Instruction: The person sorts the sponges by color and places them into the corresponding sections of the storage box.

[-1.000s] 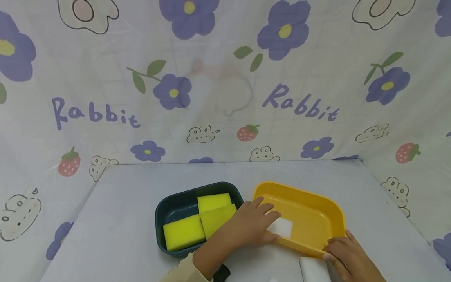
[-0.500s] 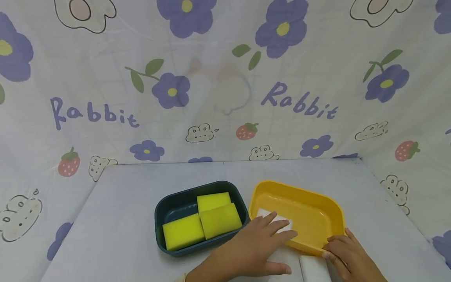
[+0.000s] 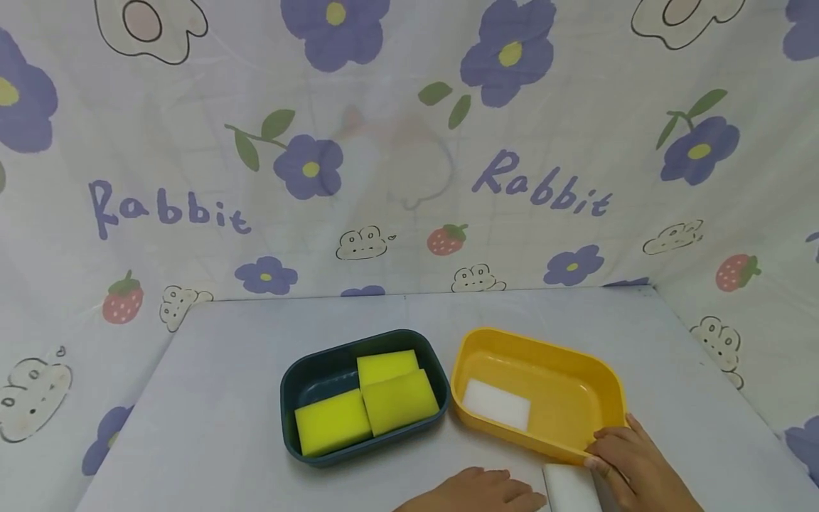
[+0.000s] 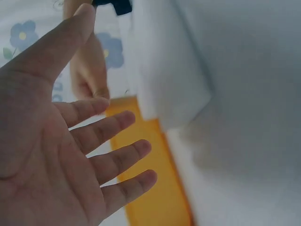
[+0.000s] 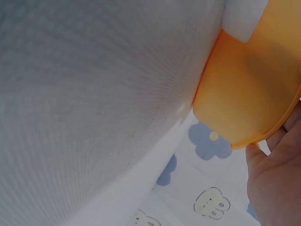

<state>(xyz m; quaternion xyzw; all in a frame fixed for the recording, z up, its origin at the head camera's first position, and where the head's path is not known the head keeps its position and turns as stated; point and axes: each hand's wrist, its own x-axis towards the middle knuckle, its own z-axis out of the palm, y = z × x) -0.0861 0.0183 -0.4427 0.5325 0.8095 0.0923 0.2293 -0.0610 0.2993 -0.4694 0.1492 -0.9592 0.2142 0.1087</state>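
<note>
Behind the pale surface (image 3: 211, 427) hangs a cloth backdrop (image 3: 397, 142) printed with purple flowers, strawberries and the word "Rabbit". At the near edge of the surface, the left hand (image 3: 476, 492) lies low with its fingers spread and relaxed; the left wrist view shows its open palm (image 4: 56, 155) holding nothing. Just beside its fingertips, a white sponge block (image 3: 571, 489) lies on the surface at the near edge, partly cut off by the frame. The right hand (image 3: 630, 469) is on the other side of this block, and its fingers rest on the near right corner of the yellow tray (image 3: 576, 444), with the thumb at the rim; the right wrist view shows the tray's outer wall (image 5: 249, 89) against this hand (image 5: 275, 183). Whether the hand really grips the rim or only touches it, I cannot tell. Inside the yellow tray, in its left part, one white sponge (image 3: 497, 404) lies flat. Left of the yellow tray, almost touching it, stands a dark green tray (image 3: 301, 377) near the middle of the surface. It holds three yellow sponges (image 3: 399, 402), lying close together and partly overlapping.
</note>
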